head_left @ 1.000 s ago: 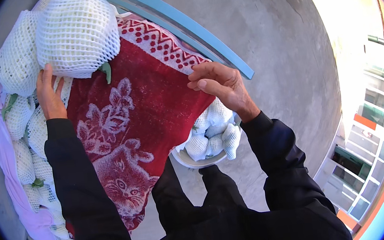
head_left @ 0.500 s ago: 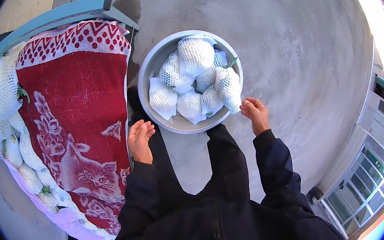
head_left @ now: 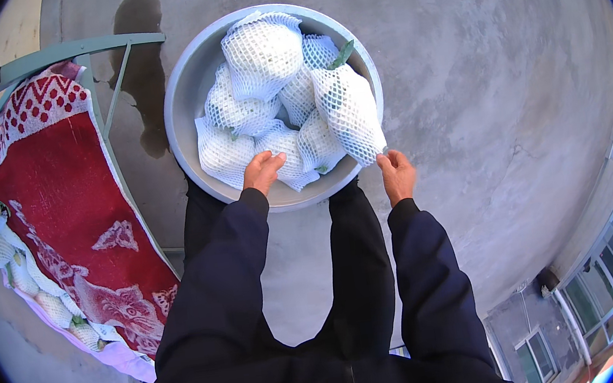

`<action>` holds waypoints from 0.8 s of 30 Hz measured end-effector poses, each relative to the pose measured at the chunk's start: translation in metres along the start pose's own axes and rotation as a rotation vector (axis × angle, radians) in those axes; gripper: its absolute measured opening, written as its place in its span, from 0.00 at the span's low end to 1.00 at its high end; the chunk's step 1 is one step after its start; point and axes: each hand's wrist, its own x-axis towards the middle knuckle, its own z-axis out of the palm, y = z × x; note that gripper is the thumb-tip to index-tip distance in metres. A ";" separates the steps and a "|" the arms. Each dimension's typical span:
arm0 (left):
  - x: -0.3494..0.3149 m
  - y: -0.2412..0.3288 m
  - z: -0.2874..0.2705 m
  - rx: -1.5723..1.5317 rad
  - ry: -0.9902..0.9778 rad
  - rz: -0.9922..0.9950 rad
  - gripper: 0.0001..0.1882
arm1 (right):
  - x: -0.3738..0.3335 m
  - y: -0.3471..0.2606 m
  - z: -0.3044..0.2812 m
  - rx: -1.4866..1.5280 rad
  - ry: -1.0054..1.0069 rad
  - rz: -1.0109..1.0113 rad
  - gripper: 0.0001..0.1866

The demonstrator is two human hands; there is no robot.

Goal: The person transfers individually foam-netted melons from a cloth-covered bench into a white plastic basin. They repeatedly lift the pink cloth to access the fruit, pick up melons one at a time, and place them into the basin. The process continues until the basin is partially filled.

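Observation:
A round grey metal basin (head_left: pixel 179 134) holds several pale, rounded items in white foam netting sleeves. The rightmost wrapped item (head_left: pixel 348 110) has a green stem at its top and leans on the basin's right rim. At its lower end, my right hand (head_left: pixel 398 176) pinches the tip of the foam netting between thumb and fingers. My left hand (head_left: pixel 264 172) is over the near rim, beside a lower wrapped item (head_left: pixel 227 152), with its thumb and fingers apart and nothing held. What exactly is inside the netting is hidden.
To the left, a red and white patterned towel (head_left: pixel 69 190) covers part of a blue-green metal frame (head_left: pixel 97 44). More netted items (head_left: pixel 53 308) lie along its outer edge on a lilac cloth (head_left: pixel 124 358). A dark wet patch (head_left: pixel 145 73) marks the concrete floor (head_left: pixel 476 79).
The basin looks larger and further left as the view has shifted. My left hand has moved from outside the basin to over its near rim. My right hand stays at the rightmost wrapped item.

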 end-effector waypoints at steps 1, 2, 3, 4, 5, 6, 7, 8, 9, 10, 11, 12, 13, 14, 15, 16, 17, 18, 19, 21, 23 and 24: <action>0.005 0.002 0.012 0.001 -0.012 0.019 0.49 | 0.006 0.001 0.005 -0.028 0.029 -0.039 0.28; 0.010 0.005 0.023 -0.001 -0.019 0.040 0.53 | 0.013 -0.002 0.009 -0.057 0.055 -0.080 0.29; 0.016 0.008 0.038 0.001 -0.021 0.071 0.55 | 0.020 -0.007 0.015 -0.085 0.080 -0.122 0.30; 0.023 0.016 0.059 0.002 -0.036 0.103 0.57 | 0.032 -0.004 0.016 -0.065 0.073 -0.136 0.31; 0.031 0.020 0.076 0.002 -0.040 0.132 0.59 | 0.040 -0.010 0.021 -0.067 0.056 -0.161 0.31; 0.040 0.026 0.091 -0.002 -0.049 0.140 0.59 | 0.048 -0.016 0.025 -0.069 0.039 -0.187 0.31; 0.048 0.032 0.106 -0.007 -0.055 0.146 0.59 | 0.053 -0.024 0.030 -0.072 0.019 -0.211 0.32; 0.053 0.038 0.120 -0.010 -0.065 0.150 0.59 | 0.059 -0.027 0.035 -0.044 0.014 -0.249 0.32; 0.056 0.044 0.132 -0.050 -0.104 0.188 0.58 | 0.064 -0.031 0.039 -0.039 -0.013 -0.237 0.32; 0.056 0.052 0.144 -0.089 -0.143 0.226 0.57 | 0.067 -0.037 0.042 -0.033 -0.039 -0.224 0.31; 0.059 0.055 0.153 -0.126 -0.186 0.265 0.56 | 0.069 -0.039 0.046 -0.025 -0.061 -0.212 0.31; 0.065 0.053 0.161 -0.174 -0.148 0.270 0.53 | 0.072 -0.032 0.057 0.058 -0.070 -0.204 0.29; 0.067 0.052 0.165 -0.192 -0.109 0.280 0.52 | 0.069 -0.035 0.062 0.056 -0.052 -0.236 0.29; 0.068 0.050 0.169 -0.213 -0.069 0.290 0.52 | 0.063 -0.038 0.065 0.050 -0.035 -0.268 0.29; 0.068 0.048 0.172 -0.235 -0.030 0.301 0.52 | 0.056 -0.042 0.068 0.044 -0.017 -0.302 0.28; 0.060 0.054 0.176 -0.298 -0.040 0.269 0.50 | 0.052 -0.042 0.066 0.017 0.026 -0.339 0.27; 0.057 0.054 0.173 -0.305 -0.029 0.248 0.49 | 0.046 -0.045 0.066 0.012 0.035 -0.353 0.27; 0.057 0.053 0.169 -0.327 -0.055 0.237 0.48 | 0.040 -0.047 0.065 0.008 0.044 -0.367 0.28; 0.057 0.051 0.162 -0.348 -0.081 0.228 0.48 | 0.033 -0.050 0.064 0.006 0.055 -0.382 0.28; 0.060 0.044 0.148 -0.380 -0.162 0.193 0.46 | 0.020 -0.043 0.067 -0.051 0.107 -0.463 0.28; 0.063 0.036 0.123 -0.470 -0.255 0.206 0.44 | -0.006 -0.050 0.065 -0.102 0.097 -0.543 0.28; 0.059 0.030 0.103 -0.492 -0.288 0.215 0.45 | -0.024 -0.053 0.064 -0.087 0.076 -0.591 0.28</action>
